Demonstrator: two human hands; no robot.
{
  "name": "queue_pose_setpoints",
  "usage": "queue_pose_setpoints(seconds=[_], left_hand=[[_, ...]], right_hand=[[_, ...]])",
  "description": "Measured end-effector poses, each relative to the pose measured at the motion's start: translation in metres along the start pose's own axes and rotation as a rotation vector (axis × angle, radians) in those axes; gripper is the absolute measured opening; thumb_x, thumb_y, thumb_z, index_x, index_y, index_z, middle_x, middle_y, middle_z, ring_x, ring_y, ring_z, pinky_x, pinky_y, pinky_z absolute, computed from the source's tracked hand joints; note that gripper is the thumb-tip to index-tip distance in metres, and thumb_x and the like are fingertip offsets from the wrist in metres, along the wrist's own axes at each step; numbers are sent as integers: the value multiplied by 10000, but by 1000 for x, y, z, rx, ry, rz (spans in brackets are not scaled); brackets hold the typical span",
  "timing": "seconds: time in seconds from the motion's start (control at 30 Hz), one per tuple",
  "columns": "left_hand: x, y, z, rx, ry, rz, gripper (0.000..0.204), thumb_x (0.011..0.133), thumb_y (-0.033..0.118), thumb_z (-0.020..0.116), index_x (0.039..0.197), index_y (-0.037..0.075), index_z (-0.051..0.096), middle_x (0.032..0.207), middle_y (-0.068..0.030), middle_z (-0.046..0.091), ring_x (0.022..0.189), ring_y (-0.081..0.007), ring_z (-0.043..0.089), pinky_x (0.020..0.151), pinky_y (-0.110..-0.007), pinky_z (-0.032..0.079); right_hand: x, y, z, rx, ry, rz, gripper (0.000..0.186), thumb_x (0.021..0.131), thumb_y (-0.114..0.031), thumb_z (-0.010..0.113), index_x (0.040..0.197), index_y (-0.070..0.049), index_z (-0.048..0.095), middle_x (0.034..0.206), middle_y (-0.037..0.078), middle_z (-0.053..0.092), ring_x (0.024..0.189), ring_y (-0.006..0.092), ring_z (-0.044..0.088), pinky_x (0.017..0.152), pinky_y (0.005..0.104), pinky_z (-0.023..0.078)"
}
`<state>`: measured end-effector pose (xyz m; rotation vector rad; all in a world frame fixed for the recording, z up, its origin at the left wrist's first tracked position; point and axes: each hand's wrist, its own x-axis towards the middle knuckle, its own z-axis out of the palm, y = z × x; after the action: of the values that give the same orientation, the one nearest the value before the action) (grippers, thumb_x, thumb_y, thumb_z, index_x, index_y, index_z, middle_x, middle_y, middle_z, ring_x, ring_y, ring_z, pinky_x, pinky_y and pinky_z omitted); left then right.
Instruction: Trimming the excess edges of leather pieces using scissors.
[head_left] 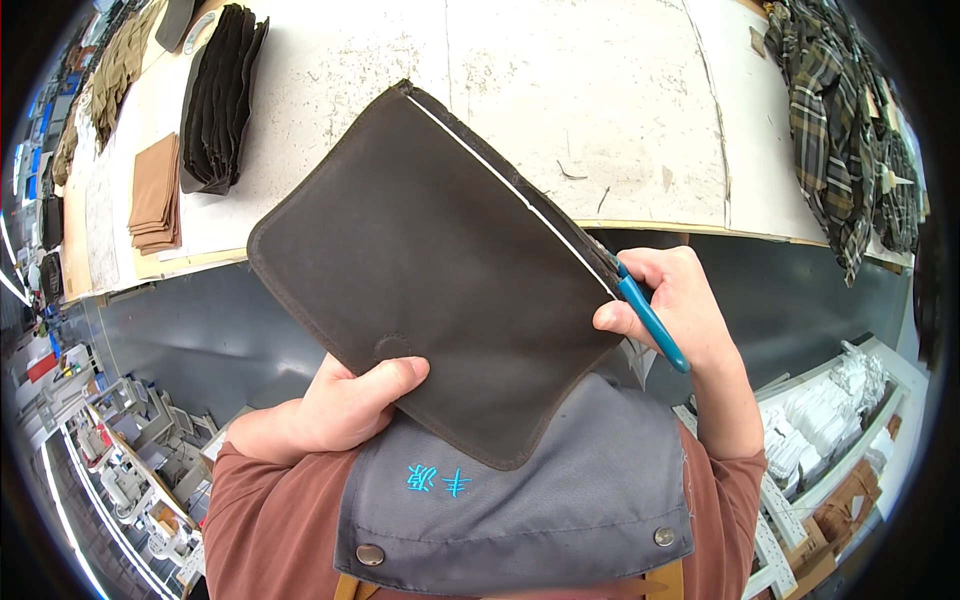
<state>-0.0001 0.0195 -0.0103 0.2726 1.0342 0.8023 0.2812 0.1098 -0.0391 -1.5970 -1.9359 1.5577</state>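
A dark brown fabric panel (430, 220) with rounded lower corners and stitched edges is held up at a slant before me. A narrow white strip (527, 200) runs along its upper right edge, beside a dark folded border. My left hand (365, 400) is closed on the lower left edge, thumb on top and fingers hidden beneath. At the right corner my right hand (675, 300) is closed around a tool with a teal handle (652, 325), thumb by the end of the strip. The tool's working end is hidden at the panel's edge.
Ahead lies a scuffed white worktable (600, 100). A stack of dark fabric pieces (225, 100) and brown folded pieces (155, 190) sit at its left. Plaid garments (825, 120) hang over its right end. White bundles (820, 415) lie on a rack at lower right.
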Motion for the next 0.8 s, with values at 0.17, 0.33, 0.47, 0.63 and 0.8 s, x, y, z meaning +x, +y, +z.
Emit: queue_pose_setpoints(seconds=[0.17, 0.33, 0.47, 0.63, 0.8], left_hand=[[1, 3, 4, 8, -6, 4, 270, 863, -30, 486, 1127, -9, 535, 1110, -76, 578, 1009, -164, 566, 859, -332, 473], [1, 3, 4, 10, 4, -2, 261, 865, -22, 489, 1122, -15, 537, 1109, -79, 578, 1007, -163, 566, 858, -329, 472], [1, 1, 2, 32, -9, 5, 254, 871, -15, 491, 1121, -17, 536, 1109, -79, 579, 1008, -161, 565, 858, -328, 472], [1, 1, 1, 25, -52, 19, 237, 884, -13, 484, 1114, -22, 539, 1093, -72, 585, 985, -150, 569, 842, -317, 473], [1, 0, 0, 23, -38, -5, 233, 889, -8, 487, 1115, -25, 540, 1088, -69, 588, 983, -145, 570, 834, -308, 473]], right_hand=[[0, -4, -2, 25, -1, 2, 592, 628, -450, 845, 556, -29, 436, 492, 9, 354, 502, 96, 318, 458, 272, 327], [-1, 1, -3, -27, -20, -6, 613, 645, -477, 822, 563, -23, 417, 496, 31, 345, 496, 112, 319, 465, 278, 338], [2, 7, -1, -26, -1, -70, 634, 715, -588, 713, 648, -18, 444, 548, 74, 400, 526, 173, 397, 524, 316, 386], [10, -3, -2, -111, -5, -69, 636, 731, -625, 667, 704, -19, 475, 603, 99, 456, 575, 219, 457, 570, 336, 409], [16, -12, -2, -170, -48, -77, 618, 722, -598, 693, 687, -21, 474, 594, 90, 446, 571, 216, 444, 564, 331, 402]])
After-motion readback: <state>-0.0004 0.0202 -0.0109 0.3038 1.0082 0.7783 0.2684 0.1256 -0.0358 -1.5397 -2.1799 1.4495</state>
